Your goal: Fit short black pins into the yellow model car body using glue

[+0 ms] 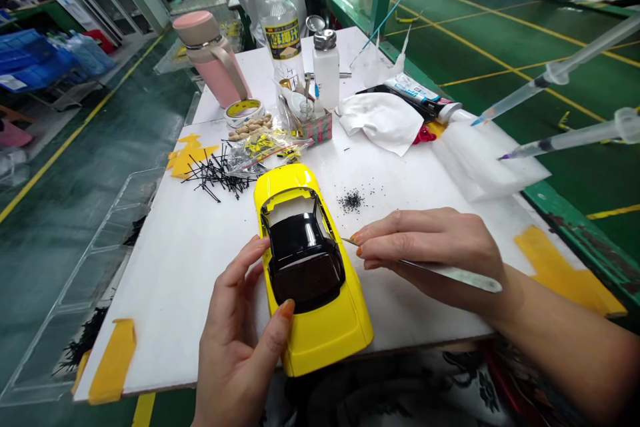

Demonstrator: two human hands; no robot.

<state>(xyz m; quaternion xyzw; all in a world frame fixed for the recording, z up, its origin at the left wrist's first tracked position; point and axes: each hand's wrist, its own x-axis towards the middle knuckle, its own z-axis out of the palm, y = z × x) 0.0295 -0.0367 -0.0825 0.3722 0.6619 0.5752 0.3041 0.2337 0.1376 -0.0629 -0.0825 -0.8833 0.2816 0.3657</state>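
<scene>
At the right side of the yellow car body (333, 330), the right hand (440, 247) had its fingers closed on a slim tool (460, 275), held much like a pen, its fine tip directed at the edge beside the black roof (295, 233). Whether the tip touched the edge, or carried anything, could not be determined. The left hand (240, 340) gripped the car body from the opposite side, thumb over the near end by the dark window panel (307, 280), the other fingers set against the flank. The car body was roof upward over the near part of the white desk (170, 307); whether it rested there or was slightly raised I could not tell.

Assessment: the step in hand appeared to be fine work along the right side, possibly the seating of a tiny part. The next move, in my judgement, called for a firm left hold and a small, controlled motion of the tip, sparing the glossy finish.

Just beyond the tip, tiny black pieces (351, 200) lay heaped, apart from the car body. Farther out were scattered black rods (220, 173) on the left and, to the right, a white cloth (383, 121).
</scene>
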